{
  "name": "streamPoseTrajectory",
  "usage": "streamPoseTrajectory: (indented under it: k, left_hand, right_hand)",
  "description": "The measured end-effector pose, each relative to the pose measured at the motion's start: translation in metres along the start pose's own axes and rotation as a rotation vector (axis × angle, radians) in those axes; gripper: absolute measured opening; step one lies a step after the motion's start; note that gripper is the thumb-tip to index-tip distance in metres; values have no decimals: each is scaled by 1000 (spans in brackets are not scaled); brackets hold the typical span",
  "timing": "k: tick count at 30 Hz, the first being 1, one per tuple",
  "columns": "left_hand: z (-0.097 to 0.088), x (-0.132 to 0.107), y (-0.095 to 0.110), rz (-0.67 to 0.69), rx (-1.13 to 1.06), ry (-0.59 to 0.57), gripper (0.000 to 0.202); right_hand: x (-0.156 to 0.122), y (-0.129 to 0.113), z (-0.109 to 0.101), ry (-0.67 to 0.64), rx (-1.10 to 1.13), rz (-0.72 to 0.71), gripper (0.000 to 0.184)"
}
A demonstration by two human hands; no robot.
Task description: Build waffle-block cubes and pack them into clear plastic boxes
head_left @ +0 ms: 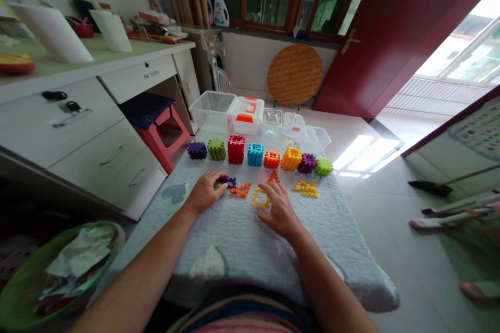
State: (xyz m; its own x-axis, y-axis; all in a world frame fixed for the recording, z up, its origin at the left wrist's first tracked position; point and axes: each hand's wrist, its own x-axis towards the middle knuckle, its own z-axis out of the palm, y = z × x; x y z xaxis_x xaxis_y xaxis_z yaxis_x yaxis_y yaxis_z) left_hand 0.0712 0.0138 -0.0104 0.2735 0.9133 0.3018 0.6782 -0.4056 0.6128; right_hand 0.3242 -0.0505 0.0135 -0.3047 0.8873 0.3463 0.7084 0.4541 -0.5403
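Observation:
My left hand rests on the pale blue cloth, fingers curled over a purple flat piece. My right hand lies beside it, fingertips touching a yellow square frame piece. An orange triangle piece lies between the hands. A red-orange triangle and yellow triangles lie further right. Behind them stands a row of assembled cubes: purple, green, red, blue, orange, yellow, purple, green.
Clear plastic boxes, one with an orange-latched lid, stand at the far end. White drawers and a red stool are on the left, a green basket near left. A person's feet show at right.

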Motion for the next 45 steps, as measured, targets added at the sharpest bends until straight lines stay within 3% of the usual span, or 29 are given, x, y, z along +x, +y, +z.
streamPoseTrajectory:
  k: [5, 8, 11, 16, 27, 33, 39, 42, 45]
  left_hand:
    - [-1, 1, -1, -3, 17, -16, 24]
    - [0, 2, -1, -7, 27, -22, 25]
    - [0, 2, 0, -6, 20, -24, 25]
    - [-1, 2, 0, 4, 14, -4, 23]
    - [0, 3, -1, 11, 29, -17, 22]
    - [-1, 2, -1, 10, 29, -25, 22]
    - [-4, 1, 2, 10, -6, -56, 24]
    - [-3, 1, 3, 16, -26, -68, 25]
    - [-2, 0, 2, 20, -20, -69, 24]
  right_hand:
    - [31, 32, -60, 198, -104, 33, 52]
    - [58, 58, -90, 193, -176, 76, 60]
    - [80, 80, -102, 128, -209, 94, 63]
    - [97, 102, -98, 54, -219, 76, 64]
    - [100, 120, -87, -51, -275, 105, 69]
    - [101, 106, -90, -1, -265, 102, 70]
    - [62, 61, -96, 274, -76, 68, 53]
    - [30, 62, -89, 366, -20, 171, 38]
    - [4, 79, -78, 367, -88, 255, 26]
